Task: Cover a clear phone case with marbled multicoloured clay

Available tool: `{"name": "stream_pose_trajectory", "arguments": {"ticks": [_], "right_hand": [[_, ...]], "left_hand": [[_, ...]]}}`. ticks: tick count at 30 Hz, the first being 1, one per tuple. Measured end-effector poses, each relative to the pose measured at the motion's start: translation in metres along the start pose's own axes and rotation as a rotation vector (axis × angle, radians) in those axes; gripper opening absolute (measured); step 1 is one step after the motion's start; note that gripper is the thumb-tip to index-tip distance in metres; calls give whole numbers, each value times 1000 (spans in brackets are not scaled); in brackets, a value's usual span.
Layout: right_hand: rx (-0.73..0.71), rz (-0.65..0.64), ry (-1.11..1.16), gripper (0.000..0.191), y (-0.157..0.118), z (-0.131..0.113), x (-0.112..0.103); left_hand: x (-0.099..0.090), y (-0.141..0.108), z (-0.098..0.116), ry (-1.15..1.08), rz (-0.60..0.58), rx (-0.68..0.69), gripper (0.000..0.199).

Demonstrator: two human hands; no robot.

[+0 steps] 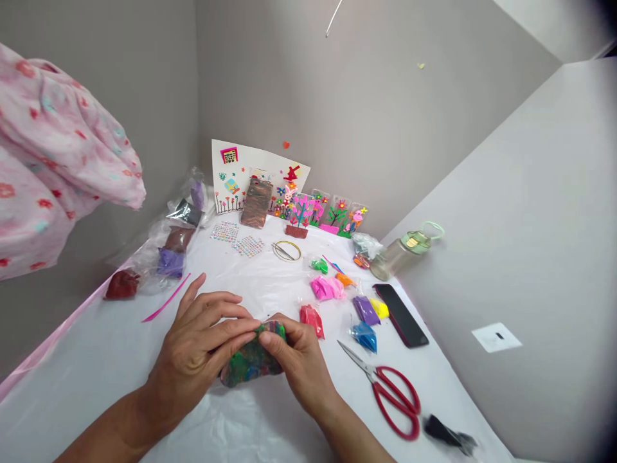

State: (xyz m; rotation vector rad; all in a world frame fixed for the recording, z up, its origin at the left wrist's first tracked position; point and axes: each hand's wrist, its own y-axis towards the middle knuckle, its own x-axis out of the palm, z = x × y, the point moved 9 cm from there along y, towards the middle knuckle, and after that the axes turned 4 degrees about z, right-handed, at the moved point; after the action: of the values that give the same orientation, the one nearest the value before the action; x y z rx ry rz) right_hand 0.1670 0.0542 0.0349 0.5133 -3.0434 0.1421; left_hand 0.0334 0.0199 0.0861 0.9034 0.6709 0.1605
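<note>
A flat piece covered in marbled, mostly green modelling clay (253,365) is held low over the front of the table, tilted. My left hand (202,341) has its thumb and fingertips on the upper edge, with the other fingers stretched out above. At the right side, my right hand (299,354) grips it between thumb and fingers, the thumb pressing on the clay face. Fingers partly hide the upper edge. A red clay packet (312,321) lies just beyond my right hand, and a pink strip (166,299) is left of my left hand.
Red-handled scissors (396,399), a black phone (401,315) and a bottle (400,254) stand or lie on the right. Bagged clay (171,260) lines the left edge. Gem stickers (249,246), a bangle (287,250) and clay-decorated pieces (303,215) are farther back.
</note>
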Motion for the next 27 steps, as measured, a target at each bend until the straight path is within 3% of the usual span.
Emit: {"name": "stream_pose_trajectory", "arguments": {"ticks": [8, 14, 19, 21, 25, 27], "right_hand": [[-15, -50, 18, 38, -2, -3, 6], [-2, -67, -15, 36, -2, 0, 6], [-1, -82, -56, 37, -2, 1, 5], [17, -93, -60, 38, -3, 1, 6], [28, -117, -72, 39, -5, -2, 7], [20, -135, -105, 39, -7, -4, 8]], "left_hand": [[5, -1, 10, 3, -33, 54, 27], [9, 1, 7, -61, -91, -15, 26], [9, 1, 11, -122, -94, 42, 33], [11, 1, 6, -175, -118, -35, 31], [24, -8, -21, -329, -225, -424, 22], [26, -12, -27, -373, -245, -533, 21]]}}
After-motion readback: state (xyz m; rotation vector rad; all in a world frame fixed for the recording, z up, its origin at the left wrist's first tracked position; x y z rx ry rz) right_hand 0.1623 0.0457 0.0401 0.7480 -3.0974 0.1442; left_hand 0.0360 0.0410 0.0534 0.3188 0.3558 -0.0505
